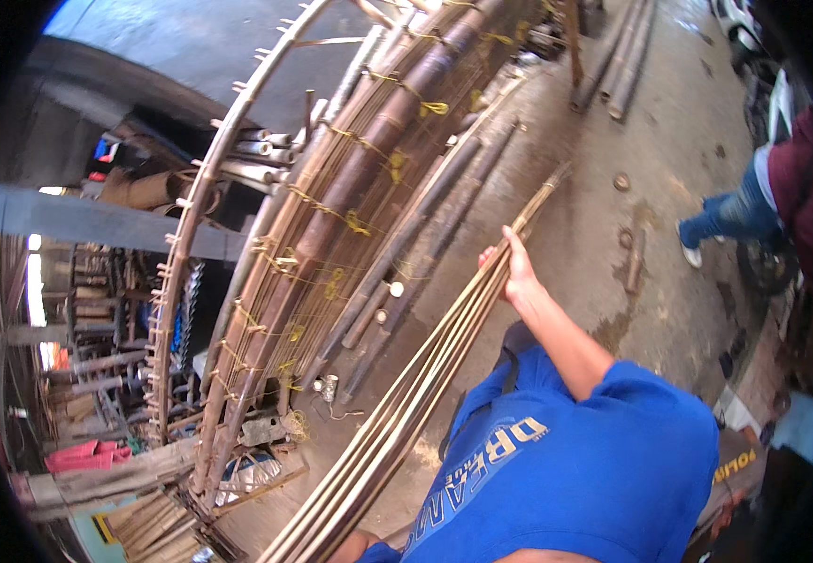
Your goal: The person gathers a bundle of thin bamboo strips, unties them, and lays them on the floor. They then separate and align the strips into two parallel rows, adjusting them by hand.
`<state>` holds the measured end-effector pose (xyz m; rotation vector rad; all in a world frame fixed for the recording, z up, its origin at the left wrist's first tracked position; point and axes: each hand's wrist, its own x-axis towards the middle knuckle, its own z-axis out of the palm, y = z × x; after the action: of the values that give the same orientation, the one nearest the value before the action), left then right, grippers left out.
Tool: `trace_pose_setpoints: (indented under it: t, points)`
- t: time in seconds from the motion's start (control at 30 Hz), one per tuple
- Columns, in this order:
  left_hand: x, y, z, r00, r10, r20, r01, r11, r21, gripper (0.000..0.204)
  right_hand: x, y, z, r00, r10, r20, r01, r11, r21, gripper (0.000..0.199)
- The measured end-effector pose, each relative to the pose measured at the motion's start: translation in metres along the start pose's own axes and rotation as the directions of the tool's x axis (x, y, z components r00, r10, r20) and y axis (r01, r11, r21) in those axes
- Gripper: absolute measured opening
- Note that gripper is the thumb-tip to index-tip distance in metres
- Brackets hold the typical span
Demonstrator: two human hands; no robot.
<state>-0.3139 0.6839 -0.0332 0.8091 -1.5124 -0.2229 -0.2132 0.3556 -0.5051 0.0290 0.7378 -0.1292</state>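
A long bundle of thin split bamboo strips, pale and dark brown, slants from the lower edge up to the right in front of my blue shirt. My right hand is closed around the bundle near its far end, with the tips sticking out past the fingers. Toward the near end, the strips fan slightly apart. My left hand shows only in part at the lower edge, right beside the strips; its fingers are hidden.
Left of the bundle stands a long rack of bamboo slats tied with yellow cord. Bamboo poles lie on the concrete floor beside it. Behind them is a pegged curved frame. At right, a person is near a motorcycle.
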Motion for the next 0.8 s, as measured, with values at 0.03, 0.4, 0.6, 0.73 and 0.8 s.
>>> trace_pose_setpoints:
  t: [0.03,0.4,0.6,0.73,0.8]
  points:
    - [-0.013,0.001,-0.001,0.997,0.005,-0.072,-0.002,0.999,0.047,0.004,-0.021,0.011,0.016,1.0,0.016,0.019,-0.018,0.995,0.101,0.068]
    - [-0.291,-0.003,0.025,-0.362,0.36,-0.86,0.69,0.724,0.012,0.028,0.024,-0.047,0.035,0.917,-0.221,0.331,0.266,0.959,-0.097,0.017]
    - [-0.395,0.009,0.035,-0.762,0.265,-0.591,0.557,0.735,-0.388,0.042,-0.001,0.02,0.037,0.921,-0.299,0.249,0.359,0.899,-0.249,0.024]
    - [-0.421,0.014,0.018,-0.767,0.225,-0.601,0.547,0.718,-0.43,0.052,-0.041,0.093,0.011,0.961,-0.118,0.249,0.218,0.88,-0.422,0.022]
    - [-0.41,-0.047,-0.01,-0.638,0.053,-0.769,0.581,0.688,-0.434,0.056,-0.057,0.114,-0.015,0.965,-0.06,0.255,0.186,0.841,-0.508,0.021]
